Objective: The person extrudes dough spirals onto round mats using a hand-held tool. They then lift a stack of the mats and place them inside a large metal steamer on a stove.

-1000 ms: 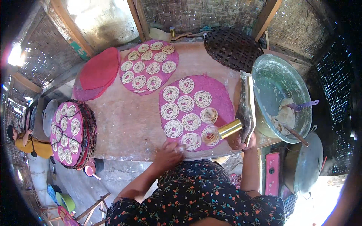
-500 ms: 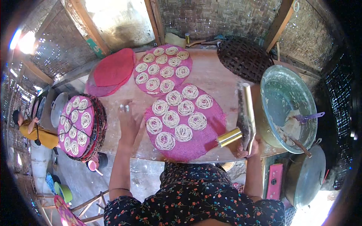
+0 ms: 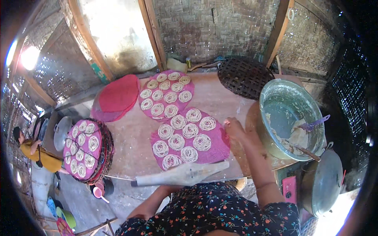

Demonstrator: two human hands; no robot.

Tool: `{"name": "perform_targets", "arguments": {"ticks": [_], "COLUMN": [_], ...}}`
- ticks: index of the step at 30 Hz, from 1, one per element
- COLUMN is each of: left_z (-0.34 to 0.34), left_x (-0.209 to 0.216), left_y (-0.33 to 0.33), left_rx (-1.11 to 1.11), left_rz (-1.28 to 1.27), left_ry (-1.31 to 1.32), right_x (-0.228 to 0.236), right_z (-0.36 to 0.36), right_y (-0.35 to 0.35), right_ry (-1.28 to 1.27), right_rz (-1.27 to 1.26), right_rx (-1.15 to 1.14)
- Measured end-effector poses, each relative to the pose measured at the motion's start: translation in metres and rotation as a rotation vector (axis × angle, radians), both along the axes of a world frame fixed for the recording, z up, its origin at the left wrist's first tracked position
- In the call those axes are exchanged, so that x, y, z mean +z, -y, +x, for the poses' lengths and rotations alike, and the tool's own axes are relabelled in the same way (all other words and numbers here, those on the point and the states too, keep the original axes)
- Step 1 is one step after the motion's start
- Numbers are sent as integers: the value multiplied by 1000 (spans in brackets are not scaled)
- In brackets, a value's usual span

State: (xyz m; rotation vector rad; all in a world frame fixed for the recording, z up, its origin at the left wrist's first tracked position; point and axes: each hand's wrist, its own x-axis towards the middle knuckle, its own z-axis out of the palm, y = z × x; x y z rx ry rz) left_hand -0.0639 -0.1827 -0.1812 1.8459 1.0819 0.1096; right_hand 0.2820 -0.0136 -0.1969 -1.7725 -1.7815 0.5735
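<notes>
Likely food workshop: woven wall (image 3: 220,35), stringy coils (image 3: 190,131), big basin (image 3: 281,106), pot (image 3: 325,185).

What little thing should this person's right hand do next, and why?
Perhaps the right hand should gently smooth the pink cloth toward its lower right: the hand is at the cloth's right edge, and the noodle nests leave that lower-right part bare, where a flat surface would probably suit more.

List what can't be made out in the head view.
Left hand: head view, fingers hidden behind the pale paddle-shaped tool.
Tool's underside: head view, turned away from the camera.
Large pot: head view, contents covered by its lid.
Right hand: head view, fingertips too small to tell whether they touch the nearer purple cloth.
</notes>
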Motion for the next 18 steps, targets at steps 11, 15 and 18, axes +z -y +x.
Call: {"name": "perform_targets", "arguments": {"ticks": [11,15,18], "left_z": [-5,0,-4], "left_x": [25,26,31], "left_y": [13,8,13], "left_rx": [30,-11,-1], "left_rz": [-61,-69,-78], "left_ry": [-65,-66,-79], "right_x": [25,7,42], "right_z": [-19,51,35], "right_y": [18,49,87], "right_ry": [287,272,174], "right_rz": [-169,-243,106], "right_rx": [-203,-398,-237]}}
